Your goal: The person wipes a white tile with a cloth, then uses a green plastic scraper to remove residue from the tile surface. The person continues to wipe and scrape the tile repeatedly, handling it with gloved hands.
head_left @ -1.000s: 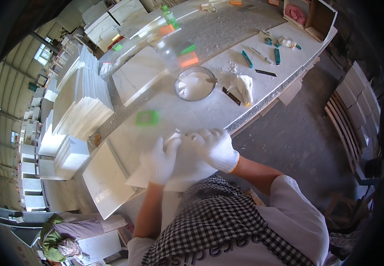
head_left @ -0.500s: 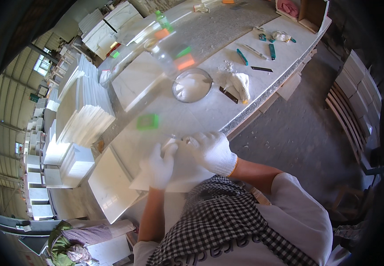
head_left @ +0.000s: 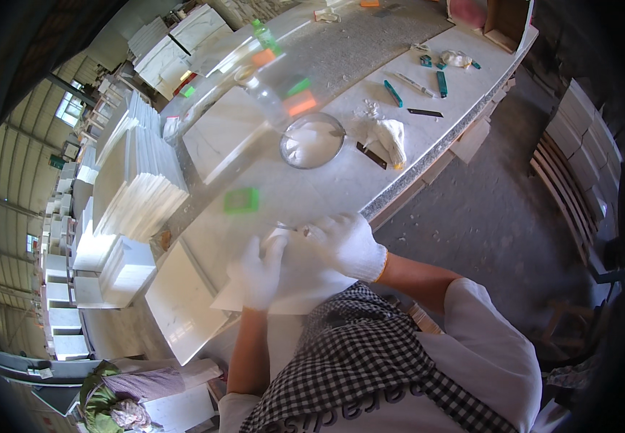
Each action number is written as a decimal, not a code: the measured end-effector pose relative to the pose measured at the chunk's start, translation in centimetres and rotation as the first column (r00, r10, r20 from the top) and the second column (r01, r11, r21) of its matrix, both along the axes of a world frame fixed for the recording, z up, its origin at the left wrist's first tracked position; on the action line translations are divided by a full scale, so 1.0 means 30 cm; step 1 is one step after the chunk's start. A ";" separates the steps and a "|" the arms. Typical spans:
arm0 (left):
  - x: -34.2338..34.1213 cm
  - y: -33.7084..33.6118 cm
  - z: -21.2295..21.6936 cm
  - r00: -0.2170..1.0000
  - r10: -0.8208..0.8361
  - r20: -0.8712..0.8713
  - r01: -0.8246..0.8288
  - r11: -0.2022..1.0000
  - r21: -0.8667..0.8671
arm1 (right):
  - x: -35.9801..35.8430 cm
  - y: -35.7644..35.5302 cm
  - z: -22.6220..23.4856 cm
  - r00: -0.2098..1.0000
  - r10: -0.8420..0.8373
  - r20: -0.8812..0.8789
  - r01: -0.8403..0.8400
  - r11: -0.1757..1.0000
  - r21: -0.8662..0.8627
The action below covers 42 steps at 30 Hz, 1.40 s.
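Both my hands wear white knit gloves and work close together over a white marble-look slab [head_left: 305,289] at the table's near edge. My right hand [head_left: 348,245] is closed, with its fingers pinched on a slim metal tool [head_left: 287,226] whose tip points toward the left hand. My left hand [head_left: 257,274] is curled, thumb up, at the tool's tip; whatever it holds is washed out by glare. Ahead of the hands lies a green sponge block [head_left: 241,200]. Beyond it stands a round metal bowl [head_left: 313,140] of white material.
On the table's right side lie a crumpled white glove [head_left: 390,141], a dark blade [head_left: 371,155], a green cutter [head_left: 393,94] and a pen [head_left: 415,84]. Orange sponge blocks [head_left: 299,102] sit past the bowl. White slabs [head_left: 142,180] stand stacked at left; another slab [head_left: 182,303] lies nearer.
My right hand has shifted very slightly, and more of the metal tool's tip shows between the hands. My left hand stays about where it was.
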<state>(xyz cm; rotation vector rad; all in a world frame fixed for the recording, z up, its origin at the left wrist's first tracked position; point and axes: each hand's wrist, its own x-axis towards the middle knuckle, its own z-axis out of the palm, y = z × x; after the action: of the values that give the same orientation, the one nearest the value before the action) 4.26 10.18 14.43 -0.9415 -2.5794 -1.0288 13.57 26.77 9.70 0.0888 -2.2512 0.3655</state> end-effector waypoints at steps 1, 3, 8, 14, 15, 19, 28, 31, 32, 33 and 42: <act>0.000 -0.003 0.000 1.000 -0.002 0.006 0.002 1.000 -0.021 | -0.001 -0.003 0.002 1.000 0.001 0.001 -0.001 1.000 0.003; 0.000 -0.014 0.001 1.000 0.005 0.005 -0.004 0.997 -0.076 | 0.000 -0.012 0.008 1.000 0.001 0.002 -0.001 1.000 0.011; 0.001 -0.021 -0.012 0.998 -0.005 -0.067 0.002 0.999 -0.043 | 0.010 -0.030 0.034 0.999 -0.036 0.011 0.035 0.999 0.033; 0.008 -0.019 -0.013 0.999 0.025 -0.032 -0.025 1.000 0.007 | 0.013 -0.047 0.053 0.997 -0.044 0.066 0.043 0.999 0.012; 0.008 -0.018 -0.010 1.000 0.017 -0.002 -0.017 0.999 0.028 | 0.013 -0.045 0.053 0.997 -0.044 0.066 0.043 0.999 0.025; 0.012 -0.019 -0.002 0.999 0.027 -0.038 -0.027 1.000 -0.005 | 0.013 -0.032 0.038 0.999 -0.010 0.031 0.010 1.000 -0.007; 0.011 -0.013 -0.006 0.997 0.037 0.070 -0.036 0.999 -0.016 | 0.033 0.012 -0.005 0.999 0.031 0.036 -0.029 0.997 -0.066; 0.010 -0.001 -0.002 0.994 0.034 0.108 -0.026 0.997 -0.073 | 0.033 0.034 0.015 0.999 0.022 0.046 -0.018 0.995 -0.102; 0.010 0.003 -0.002 0.990 0.032 0.138 -0.016 0.992 -0.121 | 0.030 0.047 0.027 1.000 0.026 -0.004 -0.026 0.991 -0.130; 0.010 0.009 -0.005 0.985 0.037 0.168 -0.009 0.986 -0.166 | 0.027 0.061 0.039 0.998 0.025 -0.058 -0.034 0.986 -0.164; -0.016 0.097 -0.079 0.994 0.006 -0.107 -0.027 0.980 -0.196 | -0.077 0.305 0.141 0.829 0.438 0.348 -0.148 0.772 -0.619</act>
<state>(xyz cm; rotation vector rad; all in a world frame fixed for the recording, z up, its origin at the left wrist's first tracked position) 3.79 13.10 12.07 -0.9894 -2.6306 -0.7066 11.26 35.92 13.92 0.0498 -2.4974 1.3656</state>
